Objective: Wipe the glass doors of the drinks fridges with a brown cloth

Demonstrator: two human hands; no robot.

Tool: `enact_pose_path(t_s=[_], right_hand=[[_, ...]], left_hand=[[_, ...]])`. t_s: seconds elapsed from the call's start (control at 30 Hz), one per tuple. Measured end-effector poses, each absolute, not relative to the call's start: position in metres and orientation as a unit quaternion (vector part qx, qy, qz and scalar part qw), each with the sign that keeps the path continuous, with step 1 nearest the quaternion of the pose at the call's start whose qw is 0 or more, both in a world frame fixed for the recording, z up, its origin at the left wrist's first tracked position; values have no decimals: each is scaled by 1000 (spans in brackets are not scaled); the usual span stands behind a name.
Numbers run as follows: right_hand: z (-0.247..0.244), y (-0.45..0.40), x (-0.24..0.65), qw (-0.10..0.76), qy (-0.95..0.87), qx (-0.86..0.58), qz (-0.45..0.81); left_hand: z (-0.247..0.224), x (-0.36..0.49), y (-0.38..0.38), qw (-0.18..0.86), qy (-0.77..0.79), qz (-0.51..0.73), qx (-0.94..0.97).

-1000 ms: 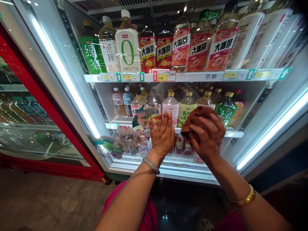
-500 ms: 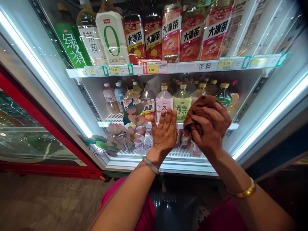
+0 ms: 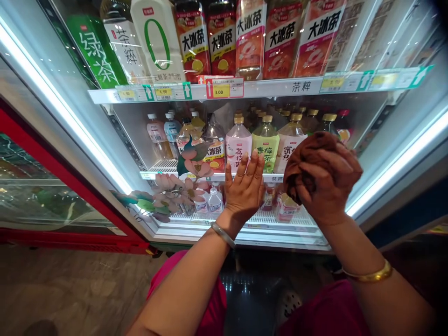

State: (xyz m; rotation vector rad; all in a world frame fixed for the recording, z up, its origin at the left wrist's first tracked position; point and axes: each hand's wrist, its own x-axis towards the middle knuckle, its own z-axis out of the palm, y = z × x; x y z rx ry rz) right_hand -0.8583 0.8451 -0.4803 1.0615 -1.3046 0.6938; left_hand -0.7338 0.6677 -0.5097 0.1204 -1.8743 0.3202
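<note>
Both hands sit higher on the glass cooler door [image 3: 115,140] than a second ago. Left hand [image 3: 245,189] presses flat, fingers spread, holding nothing. Beside it, right hand [image 3: 327,182] has its grip closed around a crumpled brown cloth [image 3: 303,154] against the glass.

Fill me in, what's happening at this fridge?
A person is at a glass door of a drinks fridge. The right hand presses a bunched brown cloth against the glass. The left hand lies flat and open on the glass beside it. Bottles stand on shelves behind the door.
</note>
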Motion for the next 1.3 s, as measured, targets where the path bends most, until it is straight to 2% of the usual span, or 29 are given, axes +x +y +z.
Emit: enact_pose_path(t_s=[0.13,0.27,0.43,0.53,0.7,0.93,1.13,1.3], right_hand=[[-473,819,-836,590,-583,443,340],[-490,808,-826,585,-560,513,284],[-505,837,-848,585,-544,558,223],[-497,855,-862,606,-550,528,227],[-476,845,-855,604,-586,446,305],[-488,820,-832,568,-579,502,301],[-497,852,-860,595,-551,538,232],[-478,861,-866,619,-581,438,296]], left_hand=[[-512,-735,666,571,-809,131,52],[-515,-737,663,576,-807,124,45],[-514,-739,668,582,-803,120,57],[-512,-743,676,587,-799,112,71],[-508,-750,688,594,-793,114,78],[-507,-754,687,601,-790,99,67],[-504,-758,695,607,-786,90,72],[-506,-762,701,593,-795,79,100]])
